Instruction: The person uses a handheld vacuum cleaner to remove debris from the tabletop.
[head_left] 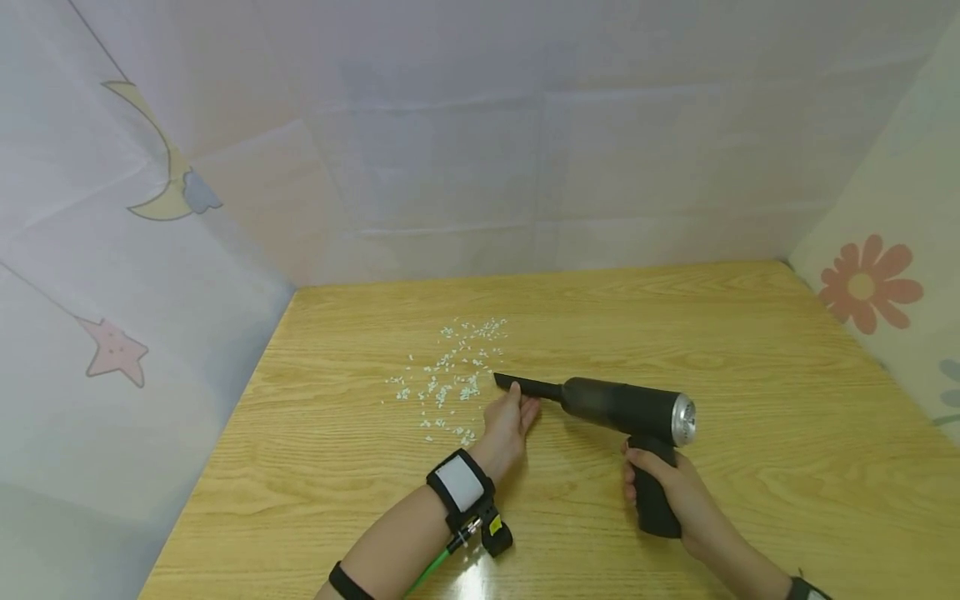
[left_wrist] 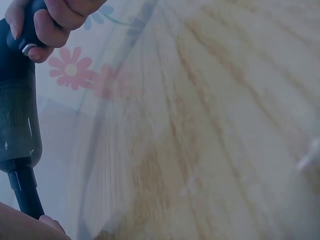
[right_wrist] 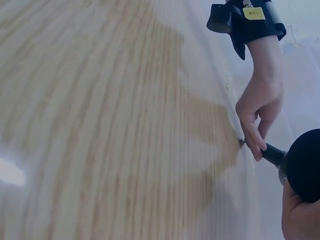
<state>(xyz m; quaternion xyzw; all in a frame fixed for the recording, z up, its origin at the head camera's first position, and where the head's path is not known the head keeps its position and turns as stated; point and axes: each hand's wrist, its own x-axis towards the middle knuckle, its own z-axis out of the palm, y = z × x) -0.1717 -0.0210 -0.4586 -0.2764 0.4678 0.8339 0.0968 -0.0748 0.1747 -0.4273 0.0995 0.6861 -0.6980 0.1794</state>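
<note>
A black handheld vacuum cleaner (head_left: 626,408) with a silver rear end is held just over the table, its narrow nozzle (head_left: 542,389) pointing left. My right hand (head_left: 678,492) grips its handle; in the left wrist view those right-hand fingers (left_wrist: 52,30) curl round it. Near the nozzle's tip, my left hand (head_left: 507,425) pinches the tube between thumb and fingers, which the right wrist view shows from the side, the left hand (right_wrist: 262,107) reaching down to the tube. Small white scraps (head_left: 442,392) lie scattered on the wood just left of the tip.
The wooden table (head_left: 337,483) meets a pale cloth backdrop (head_left: 450,167) at the back and sides. A band with a small black camera (head_left: 497,533) and a green cable (head_left: 429,575) sits on my left wrist.
</note>
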